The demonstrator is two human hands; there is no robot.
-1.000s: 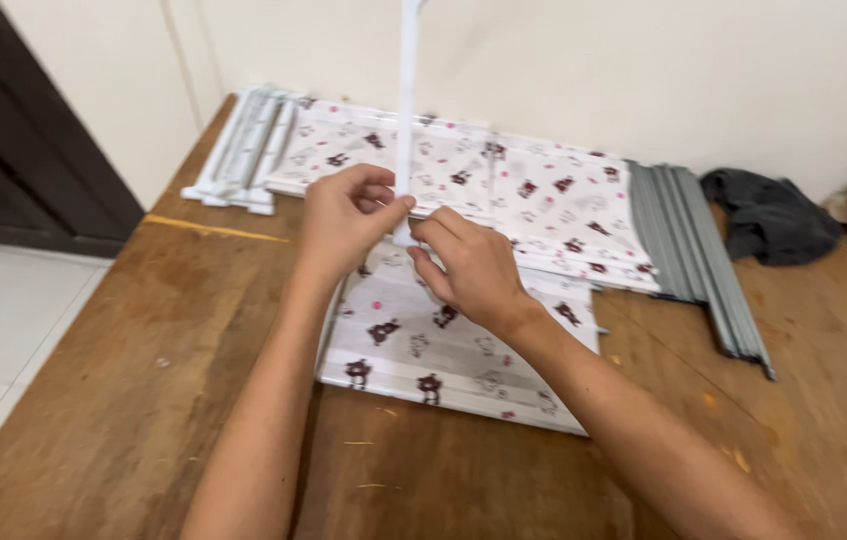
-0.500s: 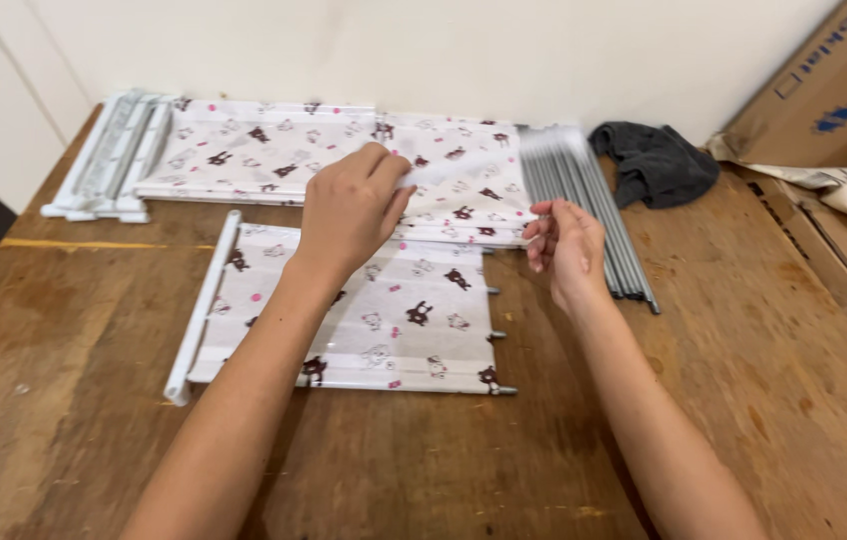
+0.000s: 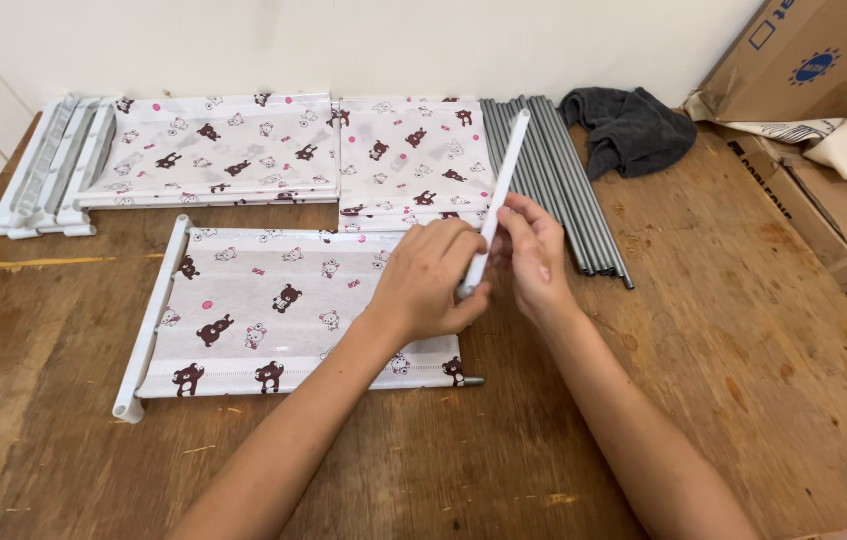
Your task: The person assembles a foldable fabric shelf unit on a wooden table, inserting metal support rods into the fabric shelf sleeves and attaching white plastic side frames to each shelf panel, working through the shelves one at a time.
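1. Over the near panel (image 3: 284,315), both hands now hold a white bar (image 3: 497,195). Half a second ago neither hand had it: the left lay on the cloth and the right was out by the grey rods (image 3: 554,180).

2. Left hand (image 3: 429,285): its grip is pinched on the bar's lower end, thumb under and fingers curled over the top.

3. Right hand (image 3: 534,250): its grip is pressed on the same bar just above the left, fingertips on the shaft. It has come back from the rods to meet the left hand.

4. Slanting up and away from the hands, the bar is off the table (image 3: 724,330), its far end over the folded panels at the back.

5. Flat on the table, the near panel already has a white bar (image 3: 149,320) along its left edge. At its right edge only a grey rod tip (image 3: 472,381) sticks out at the front corner, just below the left hand.

6. By my reading, the change means a second white bar has been picked up and is being lined up at the bare right edge; it is not yet on the panel.

7. Behind lie two stacks of printed panels (image 3: 214,150), more white bars (image 3: 44,170) at the far left, a dark cloth (image 3: 634,125) and cardboard boxes (image 3: 804,60) at the right.
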